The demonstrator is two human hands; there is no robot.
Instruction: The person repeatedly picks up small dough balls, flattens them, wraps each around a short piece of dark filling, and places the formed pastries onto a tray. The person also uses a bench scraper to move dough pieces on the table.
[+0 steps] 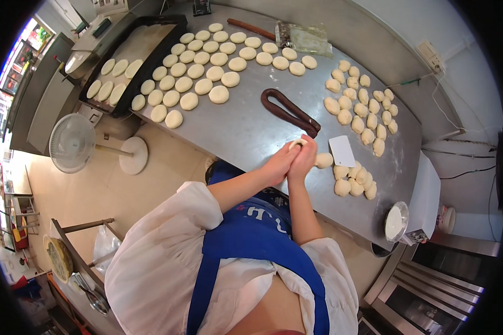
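Observation:
Above the table's near edge, my left hand (279,166) and my right hand (304,158) are pressed together around a small piece of pale dough (298,143). Its rim shows at the top of my fingers, and a dark spot shows within it; the rest is hidden. Just beyond my hands lies a long dark brown rope of filling (307,123), folded into a loop. Beside my right hand rests a single dough lump (323,161). A white flat scraper (342,151) touches a pile of dough lumps (342,187) to the right.
Rows of flattened dough rounds (204,86) cover the table's left side. A black baking tray (174,28) holds oval pieces. Farther right sit more dough lumps (361,110). A rolling pin (251,29) lies at the back. A bowl of white powder (395,224) stands near the right corner.

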